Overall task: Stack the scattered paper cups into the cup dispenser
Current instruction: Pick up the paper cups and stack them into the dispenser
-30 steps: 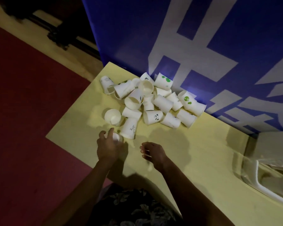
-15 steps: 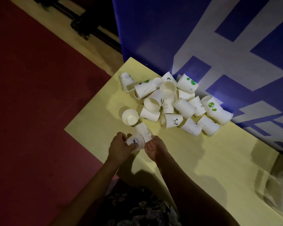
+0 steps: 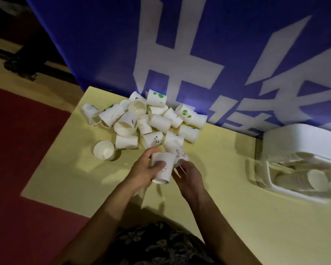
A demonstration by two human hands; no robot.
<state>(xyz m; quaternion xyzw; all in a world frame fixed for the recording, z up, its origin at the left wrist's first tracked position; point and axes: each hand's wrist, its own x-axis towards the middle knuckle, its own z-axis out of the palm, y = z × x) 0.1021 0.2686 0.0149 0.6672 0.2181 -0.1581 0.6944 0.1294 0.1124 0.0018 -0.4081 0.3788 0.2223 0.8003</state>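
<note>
Several white paper cups [image 3: 157, 121] lie in a loose pile on the yellow table [image 3: 237, 217], close to the blue banner. One cup [image 3: 104, 150] stands apart at the pile's left, mouth up. My left hand [image 3: 141, 174] grips a printed cup [image 3: 163, 169] just in front of the pile, its mouth towards me. My right hand [image 3: 188, 175] has curled fingers at the rim of a second cup [image 3: 177, 151] with a cartoon print, which touches the first. The white cup dispenser [image 3: 294, 136] lies at the right, with stacked cups under its clear cover.
A blue banner [image 3: 107, 44] with white characters stands right behind the table. Red carpet [image 3: 17, 169] runs past the table's left edge. Bare tabletop stretches between my hands and the dispenser.
My left hand picked a cup off the table and my right hand came in to meet it. Both hands now hold cups closer to the pile. The view swung right, showing the dispenser.
</note>
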